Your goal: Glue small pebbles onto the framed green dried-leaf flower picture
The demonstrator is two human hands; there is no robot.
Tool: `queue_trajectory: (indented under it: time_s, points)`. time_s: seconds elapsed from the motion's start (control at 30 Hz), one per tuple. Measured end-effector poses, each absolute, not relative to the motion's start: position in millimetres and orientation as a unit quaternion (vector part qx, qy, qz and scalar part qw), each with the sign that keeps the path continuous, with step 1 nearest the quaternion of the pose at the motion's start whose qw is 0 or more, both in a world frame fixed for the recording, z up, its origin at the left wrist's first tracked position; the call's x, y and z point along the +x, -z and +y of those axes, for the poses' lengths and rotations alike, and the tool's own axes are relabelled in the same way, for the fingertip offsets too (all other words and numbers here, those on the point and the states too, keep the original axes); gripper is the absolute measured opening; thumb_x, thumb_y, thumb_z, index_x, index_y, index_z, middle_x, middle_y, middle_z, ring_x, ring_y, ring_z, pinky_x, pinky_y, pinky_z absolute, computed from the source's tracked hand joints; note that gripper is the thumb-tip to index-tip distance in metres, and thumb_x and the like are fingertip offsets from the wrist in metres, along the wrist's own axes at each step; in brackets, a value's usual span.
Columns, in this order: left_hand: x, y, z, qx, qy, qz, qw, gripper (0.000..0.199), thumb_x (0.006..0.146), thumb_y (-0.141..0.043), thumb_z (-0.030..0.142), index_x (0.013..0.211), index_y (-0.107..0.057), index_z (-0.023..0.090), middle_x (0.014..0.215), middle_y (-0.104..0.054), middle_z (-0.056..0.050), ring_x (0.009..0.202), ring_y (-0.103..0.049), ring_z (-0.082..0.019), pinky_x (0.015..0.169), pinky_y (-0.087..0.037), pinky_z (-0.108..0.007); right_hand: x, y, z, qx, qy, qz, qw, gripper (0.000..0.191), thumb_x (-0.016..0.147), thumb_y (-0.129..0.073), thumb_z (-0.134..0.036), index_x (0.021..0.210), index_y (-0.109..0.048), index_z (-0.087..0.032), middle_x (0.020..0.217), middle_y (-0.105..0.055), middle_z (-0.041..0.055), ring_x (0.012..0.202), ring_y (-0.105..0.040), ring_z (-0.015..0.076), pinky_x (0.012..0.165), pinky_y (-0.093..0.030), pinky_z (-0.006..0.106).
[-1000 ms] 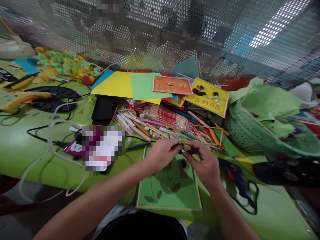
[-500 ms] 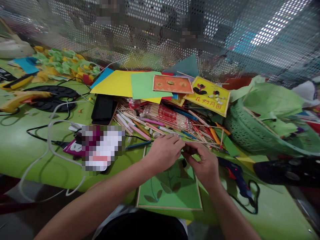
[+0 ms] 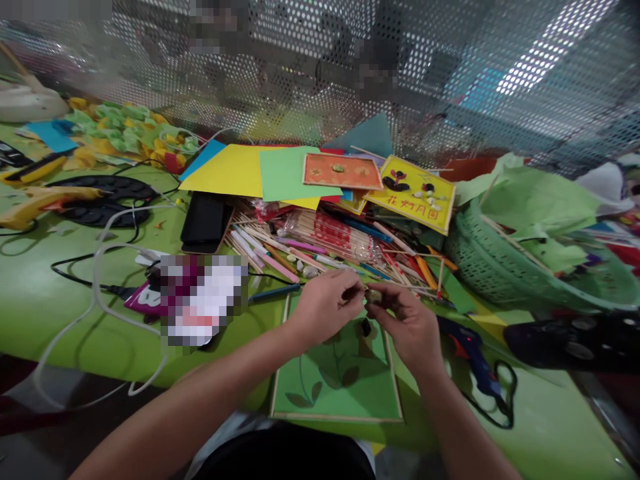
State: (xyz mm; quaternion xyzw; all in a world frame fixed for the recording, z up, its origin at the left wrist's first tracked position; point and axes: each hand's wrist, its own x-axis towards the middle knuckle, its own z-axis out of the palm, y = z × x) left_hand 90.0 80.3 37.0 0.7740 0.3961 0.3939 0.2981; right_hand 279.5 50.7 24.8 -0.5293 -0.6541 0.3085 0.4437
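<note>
Two-handed, holds a small roundish piece (image 3: 373, 297) pinched in the right hand (image 3: 414, 328), seemingly to lift it clear of the green framed picture (image 3: 350, 402) below; curls the left hand (image 3: 324, 305) beside it, thumb and fingers drawn in, contents impossible to tell. Farther off on the desk (image 3: 65, 330), thin sticks (image 3: 325, 232) in clear wrapping; right of those, green paper (image 3: 545, 195) in a green basket (image 3: 477, 263).
</note>
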Motion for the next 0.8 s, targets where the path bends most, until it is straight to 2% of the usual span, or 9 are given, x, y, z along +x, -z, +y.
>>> queue_trajectory:
  time_s: [0.13,0.3,0.47,0.67,0.8]
  points:
    - [90.7,-37.9,80.5,0.734,-0.409,0.386,0.382,0.011,0.088,-0.053,0.018,0.079,-0.059,0.018,0.075,-0.061,0.000,0.072,-0.055,-0.014,0.068,-0.039,-0.024,279.9,-25.1,52.2,-0.524,-0.352,-0.629,0.454,0.031,0.082,-0.074,-0.028,0.111,-0.069,-0.023,0.077,-0.064,-0.0020,0.067,-0.059,0.0134,0.061,-0.051,0.026]
    - [90.9,-35.5,82.5,0.718,-0.415,0.380,0.410,0.011,0.090,-0.053,0.020,0.083,-0.061,0.018,0.079,-0.064,-0.001,0.075,-0.058,-0.015,0.071,-0.042,-0.024,279.6,-23.9,50.9,-0.538,-0.240,-0.674,0.446,0.028,0.084,-0.072,-0.027,0.112,-0.068,-0.023,0.092,-0.069,0.0020,0.079,-0.063,0.0165,0.074,-0.053,0.032]
    - [91.3,-33.5,84.1,0.700,-0.414,0.386,0.436,0.017,0.094,-0.052,0.026,0.085,-0.063,0.017,0.079,-0.066,-0.002,0.074,-0.059,-0.015,0.070,-0.044,-0.025,279.8,-24.0,50.6,-0.534,-0.150,-0.710,0.434,0.025,0.087,-0.070,-0.025,0.111,-0.067,-0.023,0.091,-0.070,0.0012,0.075,-0.064,0.0150,0.073,-0.053,0.029]
    - [93.3,-31.1,82.3,0.703,-0.419,0.406,0.407,0.007,0.088,-0.062,0.024,0.089,-0.065,0.018,0.083,-0.069,-0.001,0.077,-0.062,-0.015,0.071,-0.045,-0.025,279.9,-22.9,50.2,-0.529,-0.101,-0.735,0.411,0.026,0.087,-0.069,-0.024,0.113,-0.066,-0.024,0.095,-0.071,0.0015,0.076,-0.066,0.0153,0.073,-0.053,0.029]
    - [95.1,-31.8,81.7,0.715,-0.400,0.434,0.374,0.005,0.084,-0.061,0.016,0.087,-0.065,0.018,0.084,-0.070,-0.001,0.077,-0.062,-0.015,0.072,-0.044,-0.025,279.8,-22.2,49.6,-0.518,-0.068,-0.756,0.394,0.025,0.088,-0.068,-0.024,0.113,-0.066,-0.023,0.093,-0.071,0.0022,0.075,-0.066,0.0158,0.073,-0.054,0.029]
